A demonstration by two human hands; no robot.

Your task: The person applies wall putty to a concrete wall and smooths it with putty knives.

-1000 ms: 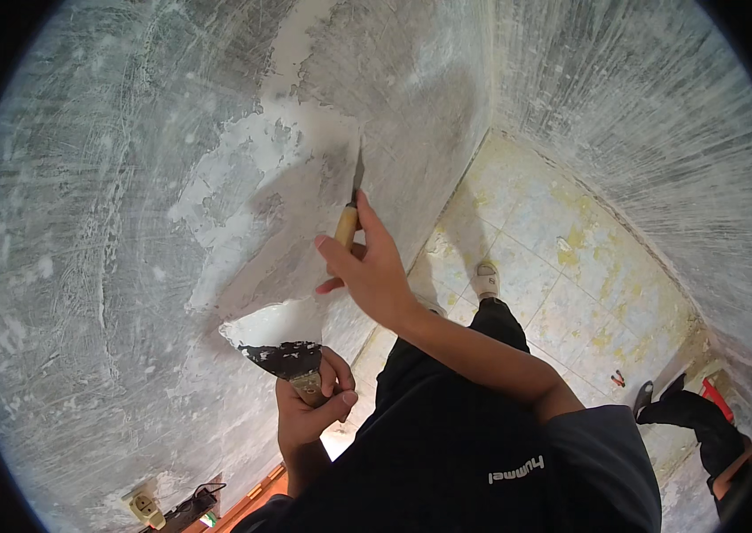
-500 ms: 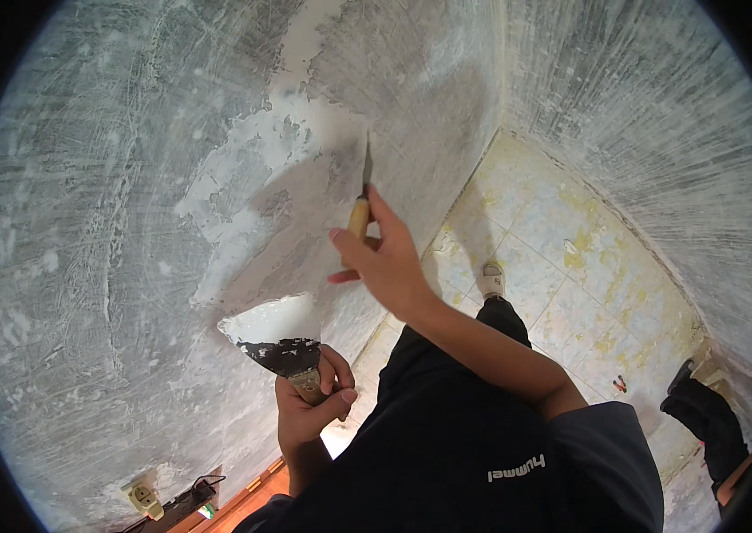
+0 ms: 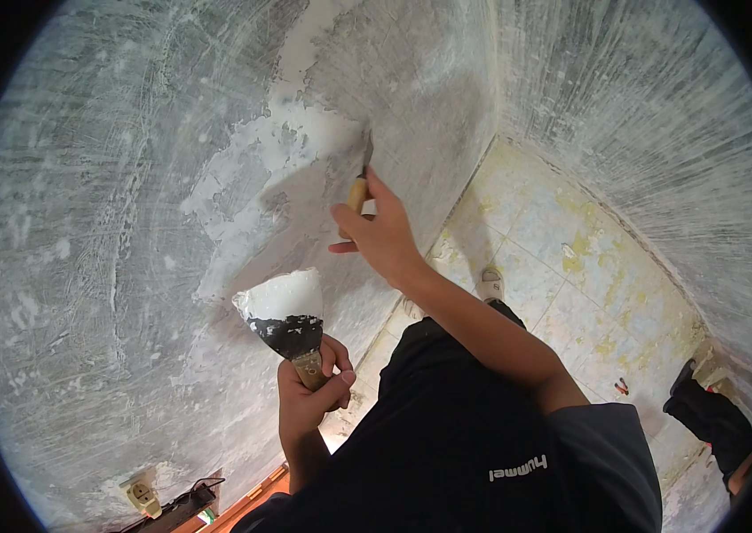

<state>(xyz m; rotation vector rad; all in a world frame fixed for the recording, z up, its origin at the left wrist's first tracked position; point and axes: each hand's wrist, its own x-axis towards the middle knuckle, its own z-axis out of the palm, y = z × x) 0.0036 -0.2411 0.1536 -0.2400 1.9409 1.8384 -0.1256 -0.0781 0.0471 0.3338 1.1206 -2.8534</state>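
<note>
My right hand (image 3: 376, 231) grips the wooden handle of a putty knife (image 3: 358, 191); its blade is edge-on against the grey wall (image 3: 127, 151), at the right edge of a patch of white filler (image 3: 292, 133). Below it, my left hand (image 3: 314, 400) holds a wide putty knife (image 3: 292, 333) upright by its handle, its dark blade loaded with white putty along the top.
A second wall (image 3: 625, 107) meets this one at a corner above the speckled tiled floor (image 3: 554, 231). Pliers (image 3: 622, 387) lie on the floor. Another person's leg (image 3: 715, 417) shows at right. A socket (image 3: 142, 497) and dark cabled object (image 3: 172, 509) are at lower left.
My right hand and its knife have moved slightly up and right along the wall. The loaded blade in my left hand is a little higher. The other person's leg has shifted.
</note>
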